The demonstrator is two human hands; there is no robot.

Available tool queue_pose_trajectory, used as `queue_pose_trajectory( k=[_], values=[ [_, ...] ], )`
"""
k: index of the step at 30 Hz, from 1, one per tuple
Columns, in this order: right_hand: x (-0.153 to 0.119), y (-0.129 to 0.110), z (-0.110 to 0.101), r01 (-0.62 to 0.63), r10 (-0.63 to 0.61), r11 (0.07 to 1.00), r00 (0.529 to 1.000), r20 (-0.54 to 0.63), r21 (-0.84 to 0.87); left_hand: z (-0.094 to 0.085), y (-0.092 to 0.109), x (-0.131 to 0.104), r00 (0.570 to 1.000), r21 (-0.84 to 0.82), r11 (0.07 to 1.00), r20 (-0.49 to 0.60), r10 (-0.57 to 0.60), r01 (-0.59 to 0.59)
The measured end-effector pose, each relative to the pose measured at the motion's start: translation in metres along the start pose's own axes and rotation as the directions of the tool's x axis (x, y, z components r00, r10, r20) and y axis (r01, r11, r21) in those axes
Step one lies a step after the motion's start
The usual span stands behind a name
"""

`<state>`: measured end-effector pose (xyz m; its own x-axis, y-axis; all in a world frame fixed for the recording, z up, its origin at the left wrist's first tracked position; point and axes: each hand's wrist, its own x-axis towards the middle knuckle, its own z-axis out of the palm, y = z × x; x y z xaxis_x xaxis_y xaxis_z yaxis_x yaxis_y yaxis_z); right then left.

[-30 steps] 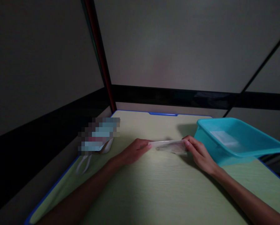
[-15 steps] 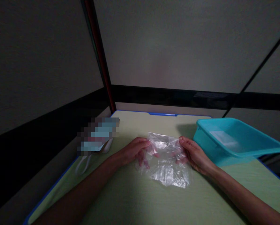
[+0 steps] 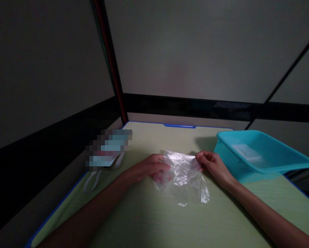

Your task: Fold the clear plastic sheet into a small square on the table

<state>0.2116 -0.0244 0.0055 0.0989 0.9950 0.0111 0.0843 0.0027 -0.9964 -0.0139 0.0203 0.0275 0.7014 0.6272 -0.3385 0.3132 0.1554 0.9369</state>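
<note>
A thin, crumpled clear plastic bag point(image 3: 181, 172) is spread between my hands, low over the middle of the table. My left hand point(image 3: 154, 167) is closed on its left side; some of those fingers show through the film. At the upper right corner, my right hand point(image 3: 210, 163) pinches the bag between thumb and fingers, its other fingers partly behind the plastic. The bag's top edge runs fairly straight from hand to hand, while its lower part hangs loose and wrinkled.
A turquoise plastic basin point(image 3: 263, 170) with a whitish patch inside stands right of my right hand. At the left table edge lies a blurred-out phone-like item point(image 3: 108, 150) with a white strap point(image 3: 92, 182). The pale green table point(image 3: 149, 220) has a blue rim, with walls behind and left.
My left fingers have shifted over the bag's left edge. My right hand has moved slightly left, and the bag's lower part has narrowed and crumpled differently. The basin and phone-like item stay put.
</note>
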Motion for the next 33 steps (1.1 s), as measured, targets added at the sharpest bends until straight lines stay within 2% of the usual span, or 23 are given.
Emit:
queue_pose_trajectory(
  k=[3, 7, 10, 11, 13, 14, 15, 17, 18, 19, 20, 21, 22, 23, 24, 25, 27, 30, 33],
  values=[
    [0.001, 0.001, -0.001, -0.013, 0.013, 1.0, 1.0, -0.022, -0.006, -0.001, -0.002, -0.002, 0.998, 0.107, 0.993, 0.033, 0.048, -0.051],
    [0.003, 0.002, -0.002, -0.032, 0.032, 0.999, 0.999, -0.038, -0.015, -0.002, -0.008, -0.002, 0.999, 0.144, 0.989, -0.029, 0.04, -0.035],
    [0.0, -0.002, -0.004, -0.062, 0.062, 0.998, 0.998, -0.026, -0.024, -0.005, -0.01, 0.002, 0.979, 0.146, 0.988, -0.19, 0.068, -0.041],
    [-0.002, -0.004, -0.004, -0.086, 0.087, 0.996, 0.996, 0.008, -0.03, -0.006, -0.01, 0.004, 0.959, 0.146, 0.988, -0.269, 0.094, -0.055],
    [-0.01, -0.012, -0.005, -0.157, 0.164, 0.986, 0.973, 0.16, -0.054, -0.008, -0.01, 0.009, 0.88, 0.143, 0.984, -0.449, 0.159, -0.105],
    [-0.015, -0.017, -0.006, -0.196, 0.209, 0.978, 0.938, 0.276, -0.076, -0.009, -0.01, 0.011, 0.824, 0.142, 0.98, -0.533, 0.193, -0.138],
    [-0.02, -0.022, -0.008, -0.23, 0.253, 0.967, 0.879, 0.405, -0.106, -0.01, -0.01, 0.013, 0.764, 0.143, 0.975, -0.606, 0.224, -0.172],
    [-0.028, -0.03, -0.01, -0.267, 0.332, 0.943, 0.707, 0.625, -0.199, -0.013, -0.009, 0.016, 0.657, 0.154, 0.963, -0.707, 0.263, -0.22],
    [-0.03, -0.033, -0.012, -0.262, 0.356, 0.934, 0.632, 0.688, -0.243, -0.014, -0.009, 0.018, 0.612, 0.165, 0.957, -0.74, 0.279, -0.237],
    [-0.031, -0.035, -0.013, -0.23, 0.36, 0.933, 0.598, 0.716, -0.277, -0.016, -0.01, 0.019, 0.572, 0.179, 0.951, -0.765, 0.295, -0.251],
    [-0.03, -0.035, -0.014, -0.173, 0.334, 0.941, 0.618, 0.712, -0.291, -0.017, -0.011, 0.019, 0.539, 0.194, 0.945, -0.783, 0.31, -0.262],
    [-0.028, -0.035, -0.014, -0.087, 0.275, 0.95, 0.687, 0.673, -0.3, -0.018, -0.011, 0.02, 0.516, 0.21, 0.94, -0.793, 0.324, -0.269],
    [-0.024, -0.033, -0.014, 0.03, 0.172, 0.949, 0.785, 0.596, -0.313, -0.019, -0.012, 0.021, 0.505, 0.226, 0.936, -0.794, 0.338, -0.271],
    [-0.021, -0.03, -0.013, 0.157, 0.045, 0.923, 0.863, 0.504, -0.352, -0.02, -0.014, 0.021, 0.505, 0.243, 0.932, -0.789, 0.351, -0.269],
    [-0.017, -0.027, -0.013, 0.279, -0.083, 0.866, 0.899, 0.43, -0.415, -0.02, -0.014, 0.021, 0.512, 0.263, 0.929, -0.778, 0.364, -0.261],
    [-0.013, -0.024, -0.012, 0.381, -0.187, 0.789, 0.896, 0.402, -0.482, -0.02, -0.015, 0.022, 0.522, 0.284, 0.926, -0.767, 0.374, -0.248],
    [-0.006, -0.018, -0.012, 0.522, -0.271, 0.625, 0.842, 0.467, -0.58, -0.019, -0.016, 0.022, 0.535, 0.322, 0.921, -0.75, 0.389, -0.219],
    [0.001, -0.011, -0.013, 0.627, -0.188, 0.488, 0.755, 0.628, -0.607, -0.017, -0.016, 0.021, 0.554, 0.335, 0.919, -0.734, 0.394, -0.208],
    [0.005, -0.006, -0.014, 0.648, -0.096, 0.451, 0.719, 0.688, -0.614, -0.016, -0.015, 0.019, 0.574, 0.305, 0.923, -0.722, 0.386, -0.236]
  ],
)
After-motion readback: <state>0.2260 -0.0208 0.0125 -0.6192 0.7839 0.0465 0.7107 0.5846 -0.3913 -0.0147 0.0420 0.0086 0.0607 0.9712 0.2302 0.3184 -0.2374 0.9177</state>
